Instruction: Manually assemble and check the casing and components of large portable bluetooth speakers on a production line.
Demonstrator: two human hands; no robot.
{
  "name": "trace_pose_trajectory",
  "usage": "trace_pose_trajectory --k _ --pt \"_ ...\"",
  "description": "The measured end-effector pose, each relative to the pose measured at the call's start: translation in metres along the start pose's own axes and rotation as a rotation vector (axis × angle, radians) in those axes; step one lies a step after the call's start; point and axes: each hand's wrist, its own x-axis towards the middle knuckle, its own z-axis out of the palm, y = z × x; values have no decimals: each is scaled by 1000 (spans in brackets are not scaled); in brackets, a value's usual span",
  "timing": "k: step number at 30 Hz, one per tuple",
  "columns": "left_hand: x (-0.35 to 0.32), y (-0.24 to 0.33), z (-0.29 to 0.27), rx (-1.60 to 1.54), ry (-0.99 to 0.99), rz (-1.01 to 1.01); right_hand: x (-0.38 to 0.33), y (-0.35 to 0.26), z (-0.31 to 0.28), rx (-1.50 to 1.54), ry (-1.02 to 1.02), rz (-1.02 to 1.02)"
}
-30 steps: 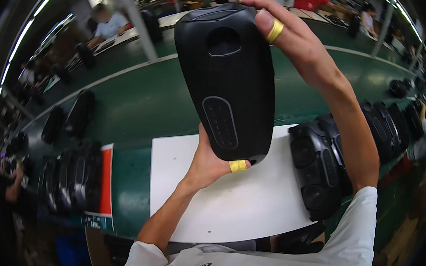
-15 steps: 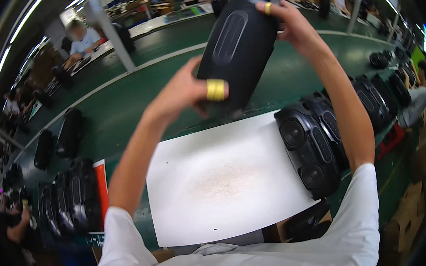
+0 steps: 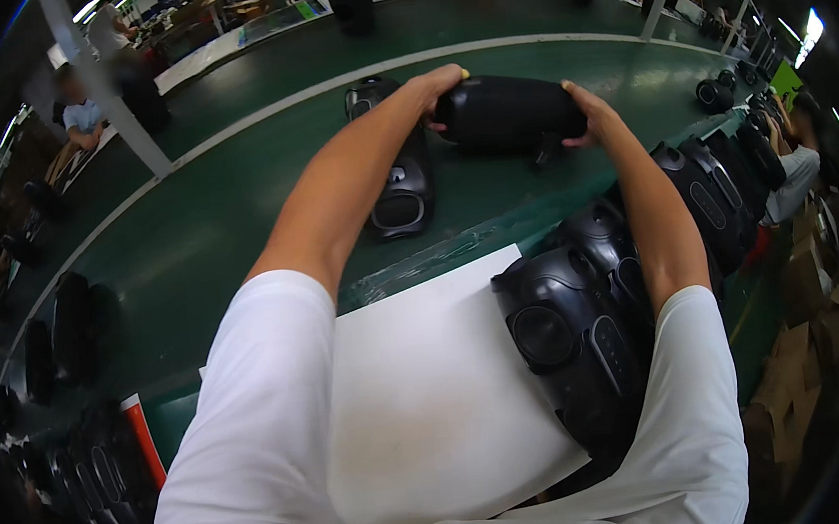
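A black cylindrical speaker point(image 3: 511, 115) lies crosswise between my two hands over the green conveyor belt. My left hand point(image 3: 438, 93), with a bit of yellow on a fingertip, grips its left end. The fingers of my right hand point(image 3: 589, 116) close round its right end. A small dark piece hangs below the speaker near that hand. Beneath my left forearm another black speaker point(image 3: 401, 196) with a round driver showing stands on the belt, partly covered by the arm. Whether the held speaker touches the belt I cannot tell.
A white sheet point(image 3: 430, 399) covers the work surface before me. Several black speakers point(image 3: 573, 339) crowd its right edge, more point(image 3: 91, 475) stand at the lower left beside a red-orange strip. Grey posts point(image 3: 100, 90) and people at tables are beyond the belt. A co-worker sits at right.
My hands have moved forward and right. The speaker between them was tilted up with its button panel showing; now one lies crosswise, panel out of sight. Another speaker now shows under my left forearm.
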Motion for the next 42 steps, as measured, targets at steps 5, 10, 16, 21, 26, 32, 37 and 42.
trace_pose_trajectory --k 5,10,16,21,26,32,37,42 --pt "28 9 1 678 595 467 -19 -9 16 -401 -14 48" --pt "31 -28 -165 736 527 291 -88 -21 55 -1122 109 -441" --pt "22 -97 -210 209 334 245 -233 26 163 -1056 -621 -37" --pt "-44 -144 -211 26 644 276 -188 61 200 -222 -589 188" --pt "-218 -163 -160 261 925 385 -228 40 180 -155 -788 -13" --pt "-493 -261 -51 92 1182 322 -327 21 215 -401 -1076 13" --pt "-567 -334 56 44 1297 267 -379 90 210 -460 -1289 214" --pt "-611 -373 96 -95 1188 242 -406 143 190 -509 -1228 171"
